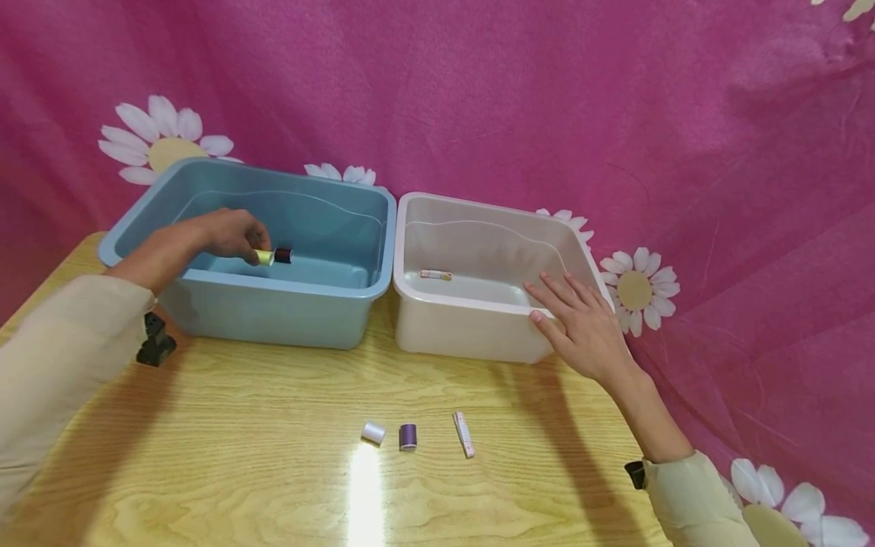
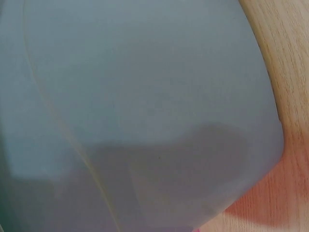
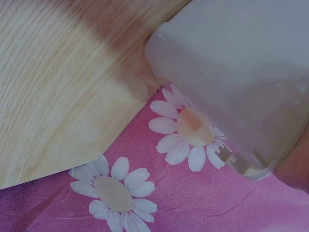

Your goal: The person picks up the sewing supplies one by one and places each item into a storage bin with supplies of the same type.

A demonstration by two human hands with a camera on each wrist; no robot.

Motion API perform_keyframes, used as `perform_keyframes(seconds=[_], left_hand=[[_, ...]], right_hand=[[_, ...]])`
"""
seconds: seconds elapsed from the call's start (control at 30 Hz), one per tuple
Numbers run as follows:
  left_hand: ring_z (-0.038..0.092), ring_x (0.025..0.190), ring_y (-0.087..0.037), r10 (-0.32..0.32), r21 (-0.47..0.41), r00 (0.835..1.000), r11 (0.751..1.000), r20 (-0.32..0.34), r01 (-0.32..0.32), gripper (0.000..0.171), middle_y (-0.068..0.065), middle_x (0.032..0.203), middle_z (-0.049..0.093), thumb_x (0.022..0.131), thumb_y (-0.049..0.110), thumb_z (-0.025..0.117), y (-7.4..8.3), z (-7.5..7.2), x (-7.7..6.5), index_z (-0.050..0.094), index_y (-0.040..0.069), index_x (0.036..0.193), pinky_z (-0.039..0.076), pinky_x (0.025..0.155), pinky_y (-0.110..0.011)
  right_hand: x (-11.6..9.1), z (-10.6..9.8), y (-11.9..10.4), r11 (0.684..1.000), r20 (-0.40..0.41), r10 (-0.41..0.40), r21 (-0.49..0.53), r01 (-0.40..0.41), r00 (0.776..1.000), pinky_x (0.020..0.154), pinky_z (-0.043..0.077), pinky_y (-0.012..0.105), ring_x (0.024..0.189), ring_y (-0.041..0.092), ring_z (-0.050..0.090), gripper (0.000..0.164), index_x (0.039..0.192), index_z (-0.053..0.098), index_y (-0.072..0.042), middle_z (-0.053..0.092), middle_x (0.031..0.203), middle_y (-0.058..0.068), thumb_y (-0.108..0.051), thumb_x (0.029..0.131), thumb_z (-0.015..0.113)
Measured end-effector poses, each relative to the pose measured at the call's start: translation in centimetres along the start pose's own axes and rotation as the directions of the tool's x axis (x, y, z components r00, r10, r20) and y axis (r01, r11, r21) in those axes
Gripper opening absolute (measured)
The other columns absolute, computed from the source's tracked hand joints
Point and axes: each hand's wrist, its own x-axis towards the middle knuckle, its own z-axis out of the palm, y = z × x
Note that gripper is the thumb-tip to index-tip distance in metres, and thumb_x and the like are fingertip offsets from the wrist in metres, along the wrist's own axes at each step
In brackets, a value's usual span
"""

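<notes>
Inside the blue bin [image 1: 273, 311], my left hand [image 1: 235, 234] pinches a yellow thread spool [image 1: 263, 257] between thumb and fingers. A dark maroon spool [image 1: 283, 255] is right beside the yellow one. My right hand [image 1: 584, 334], fingers straight and spread, lies over the front right rim of the off-white bin [image 1: 472, 327]. A folded tape [image 1: 436, 275] with coloured markings rests on that bin's floor. The left wrist view holds only the blue bin's outer wall [image 2: 145, 87] and some table; the spools are hidden there.
On the wooden table [image 1: 273, 456], in front of the bins, lie a white spool [image 1: 373, 433], a purple spool [image 1: 408, 437] and a folded pinkish-white tape [image 1: 463, 434]. A pink flowered cloth [image 1: 478, 91] hangs behind the bins and along the table's right side.
</notes>
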Motion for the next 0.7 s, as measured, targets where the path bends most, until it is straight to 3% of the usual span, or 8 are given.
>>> perform_keyframes(seconds=[0.7], left_hand=[[0.058, 0.106, -0.042, -0.029, -0.026, 1.0, 0.999, -0.003, 0.029, 0.02, -0.03, 0.115, 0.063, 0.091, -0.001, 0.066, -0.1, -0.02, 0.19, 0.065, -0.005, 0.11, 0.051, 0.087, -0.054]], right_hand=[[0.0, 0.05, 0.08, 1.0, -0.01, -0.004, 0.004, 0.004, 1.0, 0.11, 0.023, 0.063, 0.142, 0.039, 0.032, 0.05, 0.147, 0.052, -0.024, 0.042, 0.154, 0.005, -0.045, 0.103, 0.049]])
